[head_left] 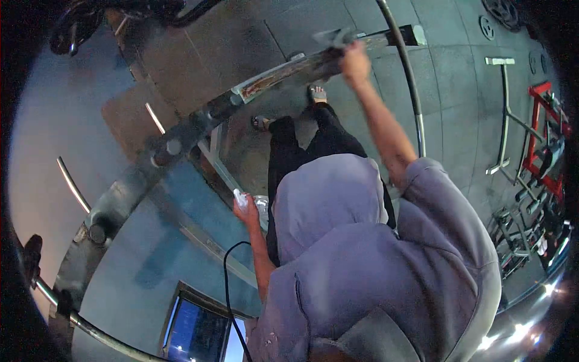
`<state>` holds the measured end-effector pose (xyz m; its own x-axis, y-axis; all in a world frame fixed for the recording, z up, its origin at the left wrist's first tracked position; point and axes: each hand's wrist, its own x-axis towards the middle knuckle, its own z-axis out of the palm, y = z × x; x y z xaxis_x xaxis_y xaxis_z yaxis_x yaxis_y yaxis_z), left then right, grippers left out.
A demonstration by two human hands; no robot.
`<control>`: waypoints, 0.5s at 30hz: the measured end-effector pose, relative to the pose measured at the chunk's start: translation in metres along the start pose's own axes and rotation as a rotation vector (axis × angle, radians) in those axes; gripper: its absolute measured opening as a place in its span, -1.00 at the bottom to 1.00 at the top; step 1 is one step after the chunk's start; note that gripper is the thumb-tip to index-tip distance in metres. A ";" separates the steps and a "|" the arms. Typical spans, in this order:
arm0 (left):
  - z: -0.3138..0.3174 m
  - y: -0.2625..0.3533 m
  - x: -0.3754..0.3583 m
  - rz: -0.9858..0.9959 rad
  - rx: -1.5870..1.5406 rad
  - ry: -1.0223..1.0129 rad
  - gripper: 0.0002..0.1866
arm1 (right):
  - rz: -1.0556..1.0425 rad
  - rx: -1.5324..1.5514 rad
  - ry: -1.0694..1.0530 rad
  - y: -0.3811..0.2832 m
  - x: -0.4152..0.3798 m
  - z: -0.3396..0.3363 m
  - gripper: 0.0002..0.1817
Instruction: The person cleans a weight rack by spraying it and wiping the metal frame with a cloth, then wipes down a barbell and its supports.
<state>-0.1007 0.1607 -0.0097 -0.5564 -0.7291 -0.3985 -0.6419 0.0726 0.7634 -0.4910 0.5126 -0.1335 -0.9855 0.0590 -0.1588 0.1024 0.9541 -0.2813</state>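
My left hand [244, 210] is closed around a clear spray bottle [262, 208] with a white trigger head, held low beside my left leg. Stretched far forward, my right hand [356, 63] is blurred by motion and grips a grey cloth [333, 38]. The cloth lies against the top of a long metal beam [283, 75] whose surface looks worn and rust-brown in places. Parts of the cloth are smeared, so its folds cannot be made out.
A curved metal bar [410, 78] rises close to my right arm. Short pegs stick out near the beam's left part. Gym equipment with a red frame [540, 145] stands at the right, and weight plates [487, 28] lie farther off. A black cable [227, 283] hangs at lower left.
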 end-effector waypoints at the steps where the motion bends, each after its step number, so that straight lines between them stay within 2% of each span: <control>1: -0.005 -0.006 0.000 -0.004 0.068 -0.011 -0.82 | -0.001 -0.043 0.111 0.042 0.015 0.010 -0.77; 2: -0.008 -0.009 -0.002 -0.001 0.100 -0.012 -0.82 | 0.103 -0.012 0.073 0.056 0.024 -0.019 -0.73; 4: -0.005 -0.013 -0.003 0.013 0.161 -0.021 -0.80 | 0.165 -0.005 0.091 0.079 0.040 -0.036 -0.66; 5: -0.005 -0.016 -0.004 -0.014 0.254 0.012 -0.79 | 0.121 -0.047 0.177 0.073 0.039 -0.029 -0.70; 7: -0.012 -0.031 -0.002 0.046 0.197 -0.014 -0.80 | 0.036 -0.134 0.345 0.058 0.029 -0.017 -0.77; 8: -0.015 -0.039 -0.001 0.076 0.168 -0.029 -0.80 | 0.029 -0.137 0.357 0.048 0.023 -0.008 -0.72; 12: -0.025 -0.019 -0.009 -0.027 0.295 -0.025 -0.81 | -0.060 -0.092 0.133 -0.042 -0.012 0.013 -0.71; 15: -0.043 -0.054 -0.005 -0.078 0.044 -0.024 -0.80 | -0.179 -0.043 0.092 -0.125 -0.045 0.042 -0.69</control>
<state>-0.0412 0.1312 -0.0270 -0.5164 -0.7171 -0.4681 -0.7056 0.0465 0.7071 -0.4535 0.3787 -0.1311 -0.9959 -0.0879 -0.0221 -0.0794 0.9634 -0.2562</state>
